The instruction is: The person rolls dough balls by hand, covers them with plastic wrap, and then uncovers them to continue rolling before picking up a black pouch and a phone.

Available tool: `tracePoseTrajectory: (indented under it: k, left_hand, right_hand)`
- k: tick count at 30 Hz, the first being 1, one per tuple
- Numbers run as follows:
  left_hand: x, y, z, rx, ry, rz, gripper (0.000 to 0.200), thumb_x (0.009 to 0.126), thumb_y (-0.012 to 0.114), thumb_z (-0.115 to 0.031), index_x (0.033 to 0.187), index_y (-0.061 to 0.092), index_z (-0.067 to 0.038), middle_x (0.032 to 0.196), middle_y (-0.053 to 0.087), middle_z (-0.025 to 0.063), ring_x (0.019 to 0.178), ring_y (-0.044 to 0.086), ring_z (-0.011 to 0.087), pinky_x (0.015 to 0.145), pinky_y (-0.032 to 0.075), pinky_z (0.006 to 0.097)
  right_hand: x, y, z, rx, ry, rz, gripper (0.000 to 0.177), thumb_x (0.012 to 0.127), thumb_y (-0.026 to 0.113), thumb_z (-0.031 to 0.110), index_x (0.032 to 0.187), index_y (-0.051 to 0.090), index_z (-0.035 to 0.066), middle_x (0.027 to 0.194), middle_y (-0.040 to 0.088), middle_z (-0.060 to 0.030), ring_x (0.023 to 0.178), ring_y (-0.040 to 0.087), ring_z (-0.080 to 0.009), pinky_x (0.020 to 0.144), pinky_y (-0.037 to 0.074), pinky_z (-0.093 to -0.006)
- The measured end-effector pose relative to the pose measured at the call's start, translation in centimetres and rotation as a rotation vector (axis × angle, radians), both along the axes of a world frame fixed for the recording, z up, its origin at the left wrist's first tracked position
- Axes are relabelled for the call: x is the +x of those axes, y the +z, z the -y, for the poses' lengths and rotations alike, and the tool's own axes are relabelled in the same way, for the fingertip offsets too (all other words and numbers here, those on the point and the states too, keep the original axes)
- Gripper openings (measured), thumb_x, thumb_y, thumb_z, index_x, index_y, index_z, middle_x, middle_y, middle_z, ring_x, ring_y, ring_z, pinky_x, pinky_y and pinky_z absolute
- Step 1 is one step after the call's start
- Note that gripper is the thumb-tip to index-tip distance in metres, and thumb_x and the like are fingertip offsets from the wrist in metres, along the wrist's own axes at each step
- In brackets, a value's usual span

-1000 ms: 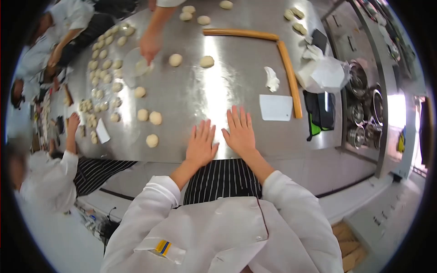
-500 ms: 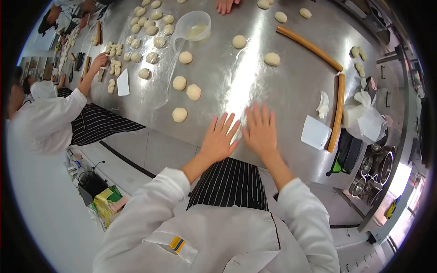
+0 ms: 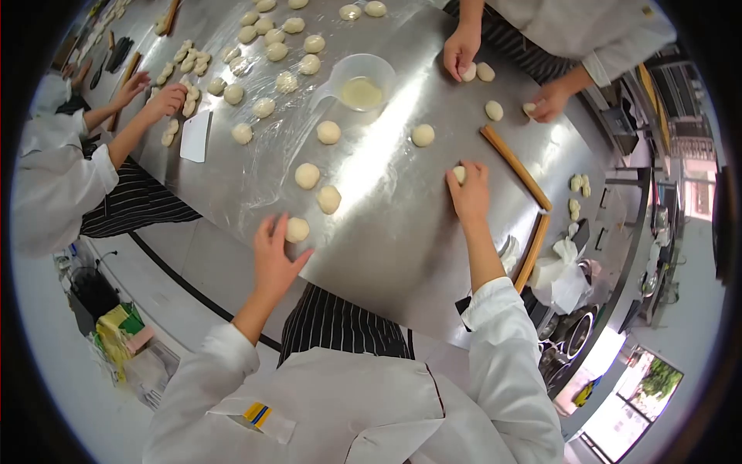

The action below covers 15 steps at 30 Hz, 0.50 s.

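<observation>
At the near edge of the steel table [image 3: 386,255], my left hand [image 3: 276,255] is beside a round dough ball [image 3: 298,230]. Its fingers are apart, and the fingertips reach the ball's left side. Farther right, my right hand [image 3: 471,193] curls its fingers round another dough ball [image 3: 459,175], which is partly hidden. Loose balls lie between my hands and beyond, among them one dough ball [image 3: 328,200] close to the left hand and a second dough ball [image 3: 423,135] left of the right hand.
A clear plastic jug [image 3: 379,73] holds pale liquid. Wooden rolling pins [image 3: 516,168] lie at right, near a crumpled white bag [image 3: 560,274]. At left, a co-worker's hand [image 3: 166,102] touches dough pieces by a white scraper [image 3: 195,138]. Across the table, another person's hands [image 3: 462,48] hold dough.
My hands have moved apart from bare table, the left to a dough ball at left, the right onto one farther right. The view has shifted, showing more of the person opposite.
</observation>
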State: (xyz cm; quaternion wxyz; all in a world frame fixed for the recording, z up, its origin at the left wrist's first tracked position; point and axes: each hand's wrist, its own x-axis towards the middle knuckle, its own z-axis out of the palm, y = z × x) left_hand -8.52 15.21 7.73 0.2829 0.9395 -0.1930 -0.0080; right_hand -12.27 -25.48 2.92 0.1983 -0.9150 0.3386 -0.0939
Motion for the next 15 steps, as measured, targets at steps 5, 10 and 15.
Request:
tracePoseTrajectory:
  k: [5, 10, 15]
  left_hand:
    - [2.2, -5.3, -0.4, -0.113, -0.058, -0.174, 0.048, 0.075, 0.086, -0.011, 0.119, 0.066, -0.005, 0.121, 0.057, 0.0143, 0.111, 0.056, 0.034, 0.093, 0.049, 0.0415]
    - [3.8, -2.9, -0.4, -0.308, 0.033, -0.387, 0.041, 0.078, 0.081, -0.006, 0.116, 0.067, -0.005, 0.114, 0.058, 0.0139, 0.1, 0.058, 0.0328, 0.087, 0.052, 0.0393]
    - [9.1, 2.9, 8.6, -0.257, -0.198, -0.239, 0.041, 0.079, 0.08, -0.01, 0.117, 0.068, -0.006, 0.119, 0.059, 0.0156, 0.105, 0.061, 0.0341, 0.091, 0.051, 0.0408]
  right_hand:
    - [3.7, 1.6, -4.0, 0.114, 0.282, 0.237, 0.039, 0.09, 0.072, 0.034, 0.122, 0.067, 0.012, 0.128, 0.059, -0.011, 0.102, 0.067, -0.0322, 0.087, 0.055, -0.044]
    - [9.6, 3.5, -9.5, 0.177, 0.396, -0.2, 0.045, 0.089, 0.074, 0.031, 0.129, 0.063, 0.014, 0.132, 0.056, -0.0125, 0.103, 0.066, -0.0304, 0.084, 0.055, -0.0423]
    - [10.0, 5.2, -6.0, 0.175, 0.071, -0.045, 0.052, 0.091, 0.069, 0.039, 0.138, 0.057, 0.022, 0.139, 0.053, -0.0086, 0.106, 0.068, -0.0316, 0.088, 0.056, -0.0449]
